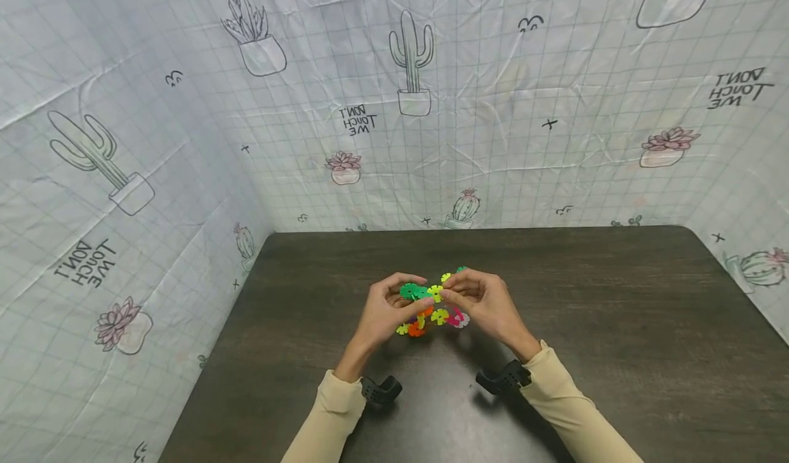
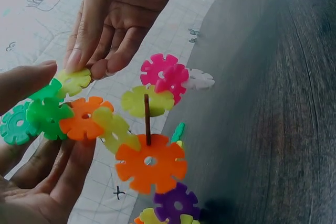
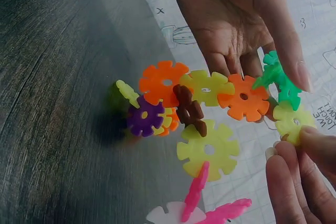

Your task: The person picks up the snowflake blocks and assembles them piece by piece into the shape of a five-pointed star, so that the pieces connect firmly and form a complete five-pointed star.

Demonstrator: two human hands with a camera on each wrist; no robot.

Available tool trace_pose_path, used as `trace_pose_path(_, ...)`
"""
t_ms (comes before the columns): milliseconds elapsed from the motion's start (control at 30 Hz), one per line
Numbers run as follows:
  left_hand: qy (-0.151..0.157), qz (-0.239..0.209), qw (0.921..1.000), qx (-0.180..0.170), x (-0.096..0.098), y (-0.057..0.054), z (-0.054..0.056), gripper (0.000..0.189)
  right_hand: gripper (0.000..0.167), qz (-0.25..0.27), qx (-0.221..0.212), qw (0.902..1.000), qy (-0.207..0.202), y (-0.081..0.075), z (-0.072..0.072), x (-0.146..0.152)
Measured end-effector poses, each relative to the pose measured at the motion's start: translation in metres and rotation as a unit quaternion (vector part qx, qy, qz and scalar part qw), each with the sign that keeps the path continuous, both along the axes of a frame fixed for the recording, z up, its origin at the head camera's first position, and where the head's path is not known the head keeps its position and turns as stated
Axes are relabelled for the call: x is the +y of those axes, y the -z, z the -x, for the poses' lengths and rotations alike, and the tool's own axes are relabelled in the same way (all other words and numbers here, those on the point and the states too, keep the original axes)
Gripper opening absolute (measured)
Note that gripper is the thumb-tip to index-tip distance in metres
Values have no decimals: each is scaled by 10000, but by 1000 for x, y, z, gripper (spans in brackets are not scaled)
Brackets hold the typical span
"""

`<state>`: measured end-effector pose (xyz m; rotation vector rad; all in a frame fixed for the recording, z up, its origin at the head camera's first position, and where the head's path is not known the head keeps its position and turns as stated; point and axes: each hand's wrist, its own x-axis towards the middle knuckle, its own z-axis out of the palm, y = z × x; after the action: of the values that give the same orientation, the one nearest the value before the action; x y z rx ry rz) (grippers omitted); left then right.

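Cactus-print cloth [image 1: 296,134] backs the dark table [image 1: 616,312]. Above it, left fingers [image 2: 73,174] pinch green discs [image 2: 50,121] that touch a yellow disc [image 3: 286,119]; other linked discs [image 2: 131,169] extend between both hands; right fingers [image 3: 283,182] pinch the yellow disc.

We see a white notched plastic disc [image 3: 173,215] cut off by the right wrist view's bottom edge; at lower right, the right hand's fingers [image 3: 286,179] partly hide a yellow notched plastic disc [image 3: 287,119].
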<state>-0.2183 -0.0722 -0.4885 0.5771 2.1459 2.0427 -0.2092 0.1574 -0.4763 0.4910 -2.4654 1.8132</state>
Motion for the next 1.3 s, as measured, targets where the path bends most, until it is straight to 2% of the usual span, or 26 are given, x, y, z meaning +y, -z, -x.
trace_pose_path(133,-19,73,9999,67,0,0,0,39,14,-20,44,10000,20,-1,0,-1)
trace_pose_path(300,-25,99,9998,149,-1,-2,-1,30,12,-93,93,9999,-53,-2,-1,-3)
trace_pose_path(500,-239,-21,9994,268,-7,-10,1,27,11,35,199,9996,-193,-4,0,-3)
trace_pose_path(633,-596,-49,9979,262,-18,-17,4,27,12,70,239,9997,-39,-1,3,-1)
trace_pose_path(767,-1112,-121,9933,286,-34,-21,8,25,16,-251,179,9993,197,7,6,-1)
trace_pose_path(1000,-2159,-142,9755,395,-64,-18,19,25,10,-932,225,9949,329,21,10,-8)
trace_pose_path(1100,-2411,-53,9701,284,-73,-16,22,27,8,-1198,308,9920,248,28,11,-16)
trace_pose_path(1300,-2671,-87,9636,69,-88,-14,25,28,20,-1608,416,9859,-175,41,14,-39)
